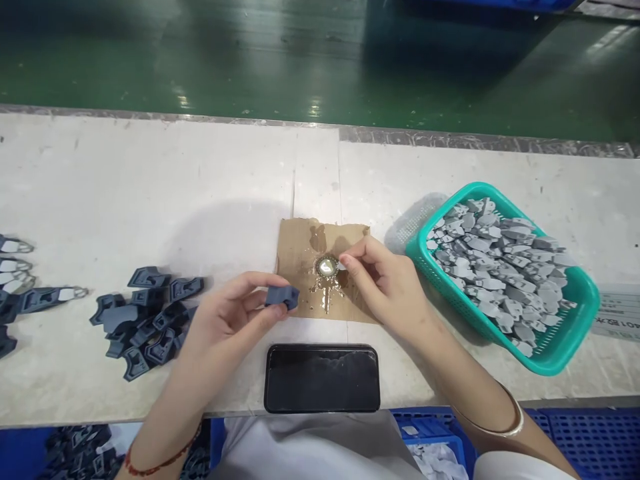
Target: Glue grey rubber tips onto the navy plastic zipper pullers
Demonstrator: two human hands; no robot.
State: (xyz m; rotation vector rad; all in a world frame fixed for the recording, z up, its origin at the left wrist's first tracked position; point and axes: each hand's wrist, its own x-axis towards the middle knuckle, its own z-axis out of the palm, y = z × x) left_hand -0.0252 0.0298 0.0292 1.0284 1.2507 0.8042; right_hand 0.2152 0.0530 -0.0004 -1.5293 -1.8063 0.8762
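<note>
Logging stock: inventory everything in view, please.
Table: one, white, across middle
Cardboard: one, brown, centre
Round object: one, shiny, on cardboard
Phone: one, black, near edge
Basket: one, teal, right
Small parts: many, grey, in basket
Printed sheet: one, pale, right
Dark parts: uncounted, slate, left
Looped parts: several, dark and white, far left
Surface: one, green, beyond table
Bins: several, blue, below table
Wristbands: two, red and gold, wrists
Clothing: some, white, bottom
Left hand: one, centre, holding dark block
Right hand: one, centre, pinching pale piece

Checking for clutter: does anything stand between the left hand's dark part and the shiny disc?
Nothing visible: only wet-spotted cardboard lies between the dark part in the left hand and the disc. The phone lies off that line.
</note>
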